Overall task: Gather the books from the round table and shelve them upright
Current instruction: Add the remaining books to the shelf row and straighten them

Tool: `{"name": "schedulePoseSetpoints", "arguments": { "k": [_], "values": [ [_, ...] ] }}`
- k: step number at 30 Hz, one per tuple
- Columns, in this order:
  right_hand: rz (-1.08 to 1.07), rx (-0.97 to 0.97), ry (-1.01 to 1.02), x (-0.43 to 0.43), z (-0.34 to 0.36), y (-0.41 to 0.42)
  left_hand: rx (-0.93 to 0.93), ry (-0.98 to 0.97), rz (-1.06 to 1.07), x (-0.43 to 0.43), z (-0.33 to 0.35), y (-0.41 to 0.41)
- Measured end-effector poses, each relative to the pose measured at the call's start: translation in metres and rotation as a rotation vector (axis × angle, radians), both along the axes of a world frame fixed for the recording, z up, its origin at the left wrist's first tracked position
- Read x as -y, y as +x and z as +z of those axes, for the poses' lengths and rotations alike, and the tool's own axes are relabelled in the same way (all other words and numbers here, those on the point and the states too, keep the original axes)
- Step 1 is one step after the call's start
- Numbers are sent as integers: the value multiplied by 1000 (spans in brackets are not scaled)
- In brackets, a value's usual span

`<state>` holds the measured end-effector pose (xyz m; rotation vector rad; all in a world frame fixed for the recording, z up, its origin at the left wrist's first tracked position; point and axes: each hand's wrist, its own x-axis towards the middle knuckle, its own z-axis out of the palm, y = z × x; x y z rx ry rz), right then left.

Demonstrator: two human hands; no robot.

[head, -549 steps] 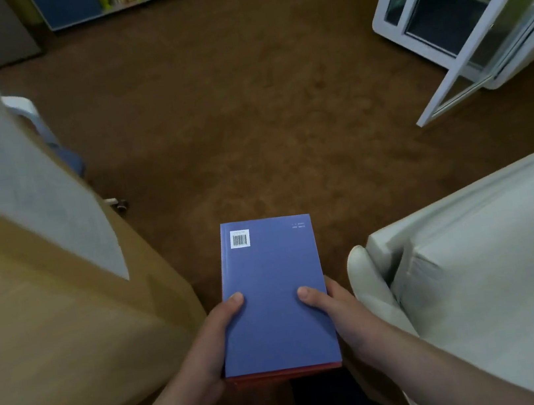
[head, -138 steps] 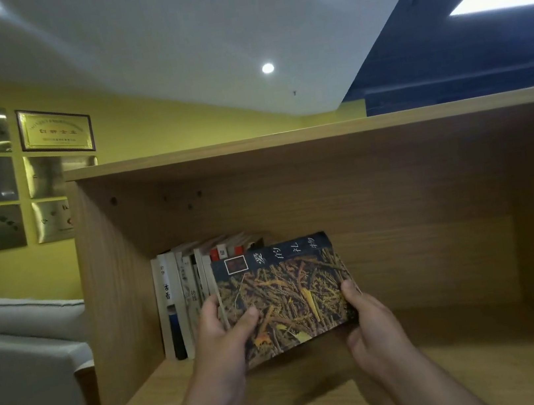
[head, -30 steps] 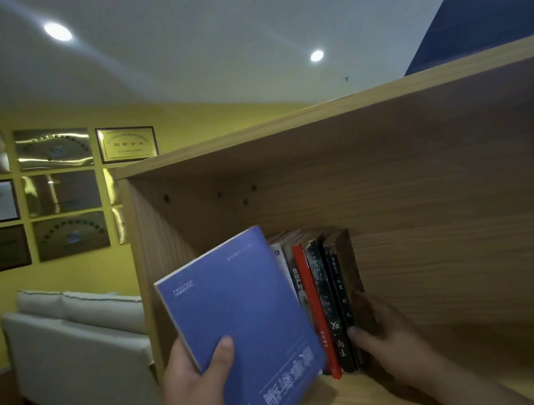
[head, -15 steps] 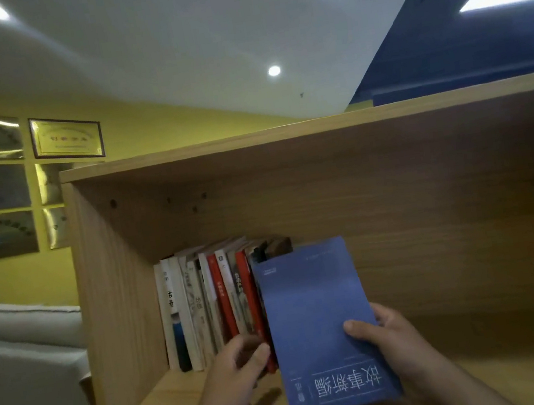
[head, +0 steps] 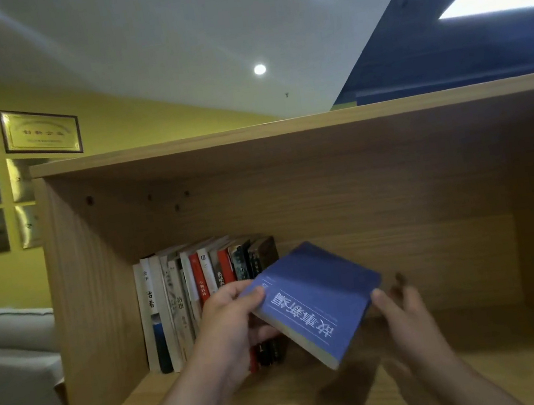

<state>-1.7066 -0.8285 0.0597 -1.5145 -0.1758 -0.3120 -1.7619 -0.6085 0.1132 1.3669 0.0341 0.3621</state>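
Blue book point(head: 318, 302), one: in the air over the shelf point(head: 492, 376) board, tilted, its white title upside down to me and its near corner lowest. It hangs just right of the shelved row point(head: 203, 298), and I cannot tell whether it touches the last volume.

Shelved row, one: upright spines packed against the left wall of the compartment. I count about a dozen and cannot separate them more exactly. Pale spines stand at the left, two are red, and the dark ones stand at the right end.

Left grip point(head: 232, 325), one: closed on the blue book's left corner, thumb on the cover and fingers curled underneath, in front of the row's lower half.

Right grip point(head: 410, 316), one: fingers loose and spread, holding nothing. Its thumb tip is at the book's right corner, and I cannot confirm contact.

Shelf, one wooden compartment in view.

Plaques point(head: 40, 132), six on the yellow wall at left, two of them partly cut off by the shelf side.

Ceiling lights, two: one round downlight point(head: 260, 69) and one rectangular panel point(head: 498, 0).

Sofa point(head: 9, 345), one, pale, at far left.
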Motion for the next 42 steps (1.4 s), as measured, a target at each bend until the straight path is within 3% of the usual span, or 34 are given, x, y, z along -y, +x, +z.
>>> {"name": "schedulePoseSetpoints", "arguments": {
  "k": [2, 3, 4, 6, 9, 12, 16, 18, 23, 28, 34, 42],
  "values": [
    [-239, 321, -660, 15, -3, -1, 13, -35, 30, -3, 17, -2],
    [-239, 500, -905, 18, -4, -1, 8, -48, 32, -3, 23, -1],
    [-177, 589, -1049, 17, -4, -4, -4, -54, 28, -2, 27, 1],
    [-121, 627, -1113, 10, -4, -4, -43, -81, -2, 5, 32, 6],
    [-187, 645, -900, -6, -3, -3, -23, -82, -83, 12, 35, 10],
    [-153, 318, -598, -19, 2, -6, 44, 0, -113, 2, 20, 12],
    [-85, 103, -482, -41, 1, 6, 77, 765, 390, -40, -45, 22],
    [-38, 50, -511, -56, 0, 14, 53, 924, 478, -58, -69, 24],
    [123, 23, -628, -94, 9, 24, 58, 901, 478, -64, -76, 28],
    [404, 69, -604, -105, -2, 44, 101, 834, 446, -68, -79, 31],
    [282, 67, -607, -112, -24, 67, 83, 645, 445, -72, -78, 34],
    [238, 57, -469, -116, -42, 88, 88, 611, 456, -77, -66, 42]
  ]
}}
